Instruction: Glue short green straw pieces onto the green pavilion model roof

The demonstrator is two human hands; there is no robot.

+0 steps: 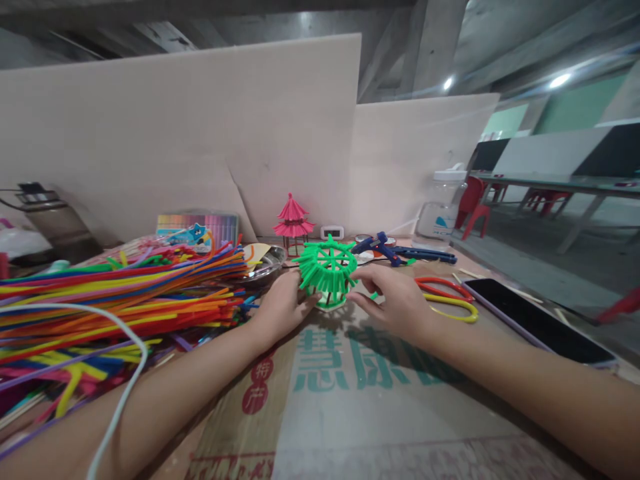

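Observation:
In the middle of the table stands a small green pipe-cleaner pavilion (pixel 327 267), with a flared roof of green strips, an open ring with spokes on top, thin dark posts and a round base. My left hand (pixel 284 303) holds it low on the left side, thumb at the base and the other fingers partly hidden behind. On the opposite side is my right hand (pixel 395 297), its thumb and forefinger apart, tips close by the roof edge; whether they touch it I cannot tell. Behind stands a pink pipe-cleaner pagoda (pixel 293 219) with two roof tiers.
Bundles of coloured pipe cleaners (pixel 125 287) fill the left, crossed by a white cable (pixel 135 380). A blue glue gun (pixel 383 248) lies behind my right hand. Red and yellow loops (pixel 453 313) and a phone (pixel 535 320) lie right. A clear jar (pixel 443 203) stands farther back.

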